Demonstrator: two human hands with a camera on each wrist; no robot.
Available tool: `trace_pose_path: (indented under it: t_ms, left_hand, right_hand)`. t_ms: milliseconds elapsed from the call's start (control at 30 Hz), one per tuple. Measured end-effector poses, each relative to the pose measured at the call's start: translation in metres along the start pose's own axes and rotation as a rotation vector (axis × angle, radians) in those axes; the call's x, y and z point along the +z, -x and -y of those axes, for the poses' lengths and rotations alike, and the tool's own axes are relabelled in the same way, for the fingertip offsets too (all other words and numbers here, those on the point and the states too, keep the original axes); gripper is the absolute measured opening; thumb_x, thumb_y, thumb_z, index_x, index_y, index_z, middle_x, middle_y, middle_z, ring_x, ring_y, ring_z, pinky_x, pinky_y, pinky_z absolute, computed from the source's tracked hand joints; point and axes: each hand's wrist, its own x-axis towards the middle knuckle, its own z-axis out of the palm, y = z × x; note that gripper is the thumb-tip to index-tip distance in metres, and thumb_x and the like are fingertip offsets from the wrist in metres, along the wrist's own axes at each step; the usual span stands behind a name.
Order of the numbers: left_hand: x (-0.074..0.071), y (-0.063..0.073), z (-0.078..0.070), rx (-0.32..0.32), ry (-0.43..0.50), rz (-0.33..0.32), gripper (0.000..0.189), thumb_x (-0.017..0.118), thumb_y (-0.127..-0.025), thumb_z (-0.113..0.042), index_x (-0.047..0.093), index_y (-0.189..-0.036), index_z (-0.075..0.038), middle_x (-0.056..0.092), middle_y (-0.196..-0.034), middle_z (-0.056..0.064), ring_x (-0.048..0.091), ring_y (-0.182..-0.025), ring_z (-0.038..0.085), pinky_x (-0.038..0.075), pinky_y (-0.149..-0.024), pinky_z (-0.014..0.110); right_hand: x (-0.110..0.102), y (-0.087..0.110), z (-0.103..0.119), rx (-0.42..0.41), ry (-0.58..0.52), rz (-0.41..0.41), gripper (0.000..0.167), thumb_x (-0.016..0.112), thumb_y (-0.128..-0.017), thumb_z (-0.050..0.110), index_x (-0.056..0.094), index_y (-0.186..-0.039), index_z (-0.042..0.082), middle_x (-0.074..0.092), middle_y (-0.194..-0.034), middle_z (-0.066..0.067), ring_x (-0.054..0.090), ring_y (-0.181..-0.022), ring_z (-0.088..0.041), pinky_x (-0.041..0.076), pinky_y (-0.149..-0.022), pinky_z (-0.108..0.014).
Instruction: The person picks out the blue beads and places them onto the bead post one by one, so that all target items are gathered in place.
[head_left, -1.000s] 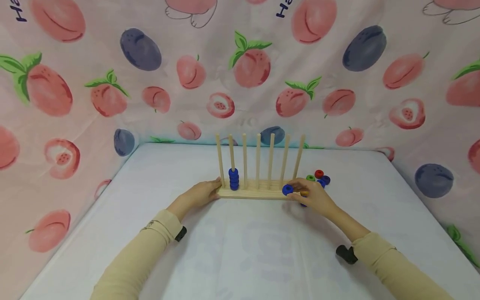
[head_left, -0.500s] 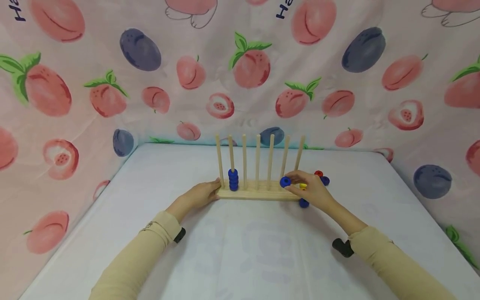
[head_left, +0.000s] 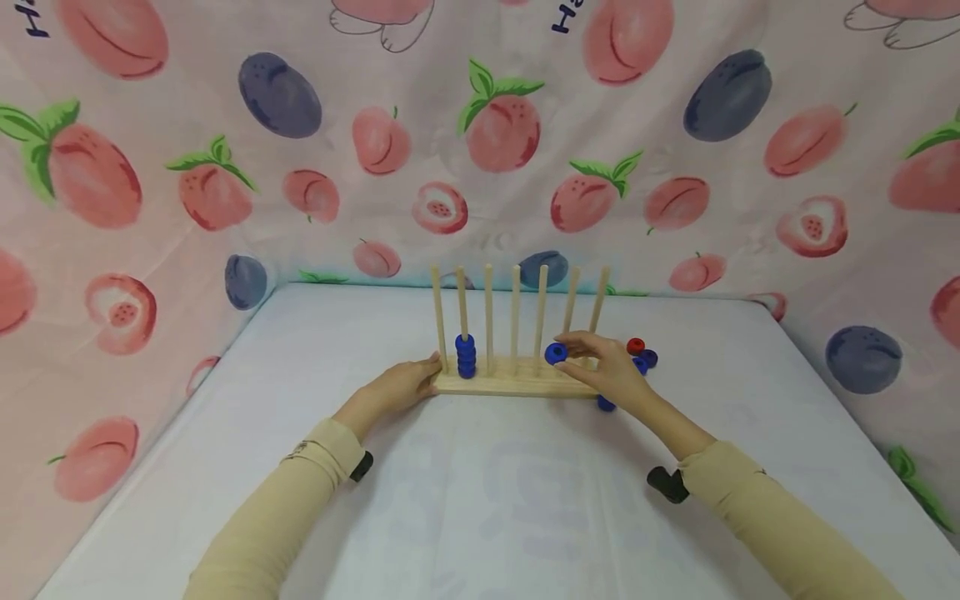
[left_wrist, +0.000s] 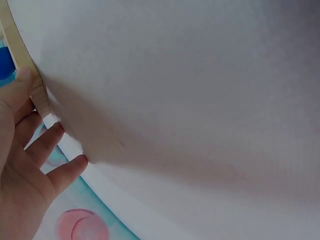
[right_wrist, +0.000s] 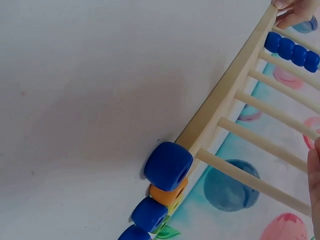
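Peach-printed cloth (head_left: 480, 237) rises behind the white table (head_left: 480, 500), and on the table stands a wooden rack (head_left: 510, 387) of seven upright pegs. The left hand (head_left: 400, 385) grips the rack's left end, thumb on the base's edge, the outer fingers spread apart; it has stayed there throughout. The right hand (head_left: 613, 368) is raised over the base's right end, thumb and fingertips pinching a blue bead. A second ago it was lower, nearer that end; now it has come up and leftward along the rack. From here it blocks my view of the base's right end and of the green bead that showed beyond it earlier.

Low on the second peg from the left sits a stack of four blue beads (head_left: 466, 357), unchanged.

Of the single beads, the pinched blue bead (head_left: 551, 357) is near the fifth and sixth pegs, in front of them; whether it touches either I can't tell. A red bead (head_left: 635, 346) and a dark blue bead (head_left: 649, 358) lie just beyond the right hand. Close by the rack's end, an orange bead (right_wrist: 168, 192) peeps from behind a loose blue one (right_wrist: 166, 164).
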Motion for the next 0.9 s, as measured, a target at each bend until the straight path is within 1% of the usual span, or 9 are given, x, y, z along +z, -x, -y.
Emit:
trace_pose_path:
  t_ms: [200, 300, 367, 467, 567, 700, 800, 900]
  left_hand:
    - [0.001, -0.001, 0.0, -0.01, -0.011, 0.004, 0.054, 0.053, -0.097, -0.02, 0.036, -0.14, 0.007, 0.032, -0.148, 0.023, 0.043, -0.13, 0.04, 0.036, -0.109, 0.048]
    - [0.002, -0.002, 0.001, -0.017, -0.005, 0.01, 0.055, 0.053, -0.096, -0.021, 0.036, -0.14, 0.007, 0.033, -0.147, 0.022, 0.043, -0.13, 0.039, 0.036, -0.11, 0.047]
    - [0.003, -0.002, 0.001, -0.018, 0.0, 0.009, 0.055, 0.054, -0.096, -0.021, 0.036, -0.14, 0.006, 0.034, -0.147, 0.022, 0.043, -0.13, 0.039, 0.036, -0.11, 0.047]
    - [0.003, -0.001, 0.001, -0.009, -0.006, 0.001, 0.053, 0.054, -0.096, -0.02, 0.039, -0.139, 0.007, 0.036, -0.146, 0.024, 0.045, -0.128, 0.04, 0.038, -0.108, 0.048]
    - [0.002, 0.0, -0.001, -0.015, -0.012, -0.001, 0.051, 0.054, -0.096, -0.019, 0.041, -0.138, 0.007, 0.036, -0.146, 0.023, 0.046, -0.127, 0.04, 0.039, -0.108, 0.048]
    - [0.001, 0.0, -0.002, -0.001, -0.022, -0.011, 0.05, 0.055, -0.096, -0.018, 0.042, -0.137, 0.008, 0.037, -0.145, 0.024, 0.047, -0.126, 0.04, 0.039, -0.107, 0.048]
    - [0.001, -0.001, -0.003, 0.004, -0.009, -0.011, 0.051, 0.055, -0.095, -0.018, 0.042, -0.137, 0.007, 0.037, -0.145, 0.024, 0.046, -0.127, 0.04, 0.039, -0.107, 0.048]
    - [0.001, -0.002, -0.003, -0.009, 0.002, -0.007, 0.051, 0.055, -0.095, -0.019, 0.041, -0.138, 0.006, 0.037, -0.145, 0.023, 0.046, -0.127, 0.04, 0.039, -0.107, 0.048]
  right_hand:
    - [0.005, -0.003, 0.0, -0.007, 0.008, -0.025, 0.035, 0.073, -0.08, 0.003, 0.064, -0.113, -0.005, 0.07, -0.105, -0.019, 0.068, -0.088, -0.031, 0.056, -0.08, -0.047]
    - [0.008, -0.005, 0.001, -0.005, -0.012, -0.036, 0.034, 0.073, -0.079, 0.002, 0.065, -0.111, -0.004, 0.07, -0.103, -0.019, 0.067, -0.087, -0.03, 0.056, -0.08, -0.05]
    - [0.009, -0.007, 0.002, -0.011, -0.009, -0.045, 0.034, 0.074, -0.078, 0.002, 0.065, -0.111, -0.004, 0.071, -0.102, -0.018, 0.068, -0.086, -0.029, 0.056, -0.08, -0.049]
    - [0.012, -0.009, 0.002, -0.031, -0.01, -0.05, 0.034, 0.074, -0.078, 0.001, 0.066, -0.11, -0.004, 0.071, -0.102, -0.019, 0.068, -0.084, -0.029, 0.056, -0.078, -0.048]
    - [0.014, -0.011, 0.003, -0.043, -0.008, -0.047, 0.034, 0.074, -0.078, 0.002, 0.066, -0.111, -0.003, 0.071, -0.103, -0.019, 0.069, -0.084, -0.029, 0.057, -0.078, -0.046]
    - [0.016, -0.013, 0.005, -0.058, -0.022, -0.056, 0.035, 0.074, -0.077, 0.001, 0.066, -0.11, -0.004, 0.07, -0.104, -0.02, 0.069, -0.084, -0.03, 0.056, -0.079, -0.048]
    - [0.017, -0.013, 0.005, -0.09, -0.029, -0.083, 0.035, 0.075, -0.075, -0.001, 0.066, -0.108, -0.005, 0.071, -0.102, -0.02, 0.069, -0.082, -0.03, 0.057, -0.077, -0.047]
    - [0.018, -0.013, 0.005, -0.148, -0.04, -0.099, 0.035, 0.077, -0.072, -0.003, 0.067, -0.105, -0.006, 0.071, -0.099, -0.02, 0.069, -0.08, -0.028, 0.058, -0.074, -0.046]
